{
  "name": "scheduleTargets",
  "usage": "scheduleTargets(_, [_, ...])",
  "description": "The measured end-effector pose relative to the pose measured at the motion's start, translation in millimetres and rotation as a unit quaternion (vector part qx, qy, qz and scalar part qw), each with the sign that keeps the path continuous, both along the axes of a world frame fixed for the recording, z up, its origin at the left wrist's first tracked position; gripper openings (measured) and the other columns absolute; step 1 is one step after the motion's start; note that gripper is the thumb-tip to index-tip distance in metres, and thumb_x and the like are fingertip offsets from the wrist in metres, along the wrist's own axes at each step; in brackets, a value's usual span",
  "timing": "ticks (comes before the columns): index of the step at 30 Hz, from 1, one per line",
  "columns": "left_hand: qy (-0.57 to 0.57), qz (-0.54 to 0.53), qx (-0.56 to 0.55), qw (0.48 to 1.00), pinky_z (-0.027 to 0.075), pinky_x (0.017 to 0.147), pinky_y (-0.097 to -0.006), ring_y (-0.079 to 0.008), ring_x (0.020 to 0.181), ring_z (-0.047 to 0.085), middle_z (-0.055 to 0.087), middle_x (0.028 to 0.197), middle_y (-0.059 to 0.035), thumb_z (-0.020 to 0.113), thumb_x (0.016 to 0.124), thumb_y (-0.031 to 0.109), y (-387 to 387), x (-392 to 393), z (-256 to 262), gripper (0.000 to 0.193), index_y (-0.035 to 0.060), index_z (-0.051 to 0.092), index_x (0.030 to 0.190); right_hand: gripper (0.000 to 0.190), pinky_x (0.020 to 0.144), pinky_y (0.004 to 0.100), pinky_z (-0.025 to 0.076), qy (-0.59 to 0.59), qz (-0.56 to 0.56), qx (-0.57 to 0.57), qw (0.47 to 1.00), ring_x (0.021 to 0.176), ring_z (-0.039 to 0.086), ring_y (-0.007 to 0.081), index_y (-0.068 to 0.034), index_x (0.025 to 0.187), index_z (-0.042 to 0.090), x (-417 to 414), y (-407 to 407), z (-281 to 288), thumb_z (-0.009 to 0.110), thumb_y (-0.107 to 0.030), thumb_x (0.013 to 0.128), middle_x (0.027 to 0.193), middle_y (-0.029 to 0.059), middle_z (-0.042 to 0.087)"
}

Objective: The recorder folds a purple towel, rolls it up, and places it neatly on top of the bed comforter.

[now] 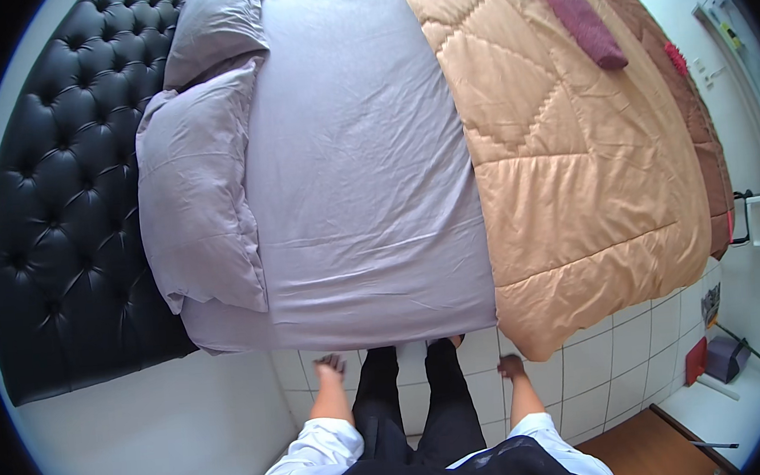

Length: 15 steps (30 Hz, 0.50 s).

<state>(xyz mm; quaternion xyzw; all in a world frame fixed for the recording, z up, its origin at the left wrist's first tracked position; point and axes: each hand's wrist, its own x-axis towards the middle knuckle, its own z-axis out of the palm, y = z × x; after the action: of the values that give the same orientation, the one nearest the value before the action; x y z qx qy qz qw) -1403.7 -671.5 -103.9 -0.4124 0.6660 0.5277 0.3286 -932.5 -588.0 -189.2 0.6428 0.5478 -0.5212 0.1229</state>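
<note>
My left hand [330,365] hangs over the tiled floor, just off the near edge of the bed, with its fingers apart and nothing in them. My right hand [512,366] is beside the low corner of a tan quilted comforter [591,194]; its curled fingers are dark and small, and whether they touch the cloth is unclear. Before me lies a bed with a smooth lavender-grey sheet [361,172]. One grey pillow [203,198] rests near me at the head end, with a second pillow [220,32] beyond it. The comforter covers the foot end.
A black tufted headboard [81,187] stands at the left. A rolled maroon cloth [573,14] lies on the comforter, and a brown cover [709,165] shows beneath. At right are a wooden piece of furniture [651,450], a grey dustpan [725,357] and white floor tiles [584,369].
</note>
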Motion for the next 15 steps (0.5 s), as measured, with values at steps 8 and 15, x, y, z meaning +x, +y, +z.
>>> scheduleTargets(8, [0.307,-0.191,-0.350,0.864,0.037,0.083,-0.0428,-0.0391,0.098,0.045,0.042,0.111,-0.0270,0.032,0.079,0.054,-84.2,-271.1,55.0,0.072,-0.0099,0.035,0.112,0.019,0.049,0.0321,0.044,-0.125,-0.175,-0.057,0.975,0.053,0.057,0.0232,0.001,0.077,0.056,-13.9,-26.5,86.0,0.046,-0.012,0.070,0.065,0.0137,0.059])
scheduleTargets(15, [0.330,-0.322,-0.270,0.845,0.037,0.081,-0.0407,-0.0394,0.098,0.044,0.043,0.110,-0.0269,0.030,0.079,0.055,-55.1,-307.1,54.6,0.073,-0.0108,0.039,0.109,0.019,0.042,0.0285,0.042,-0.095,-0.244,-0.042,0.964,0.053,0.057,0.0165,0.000,0.083,0.053,-156.8,-58.0,128.1,0.042,-0.012,0.073,0.063,0.0101,0.058])
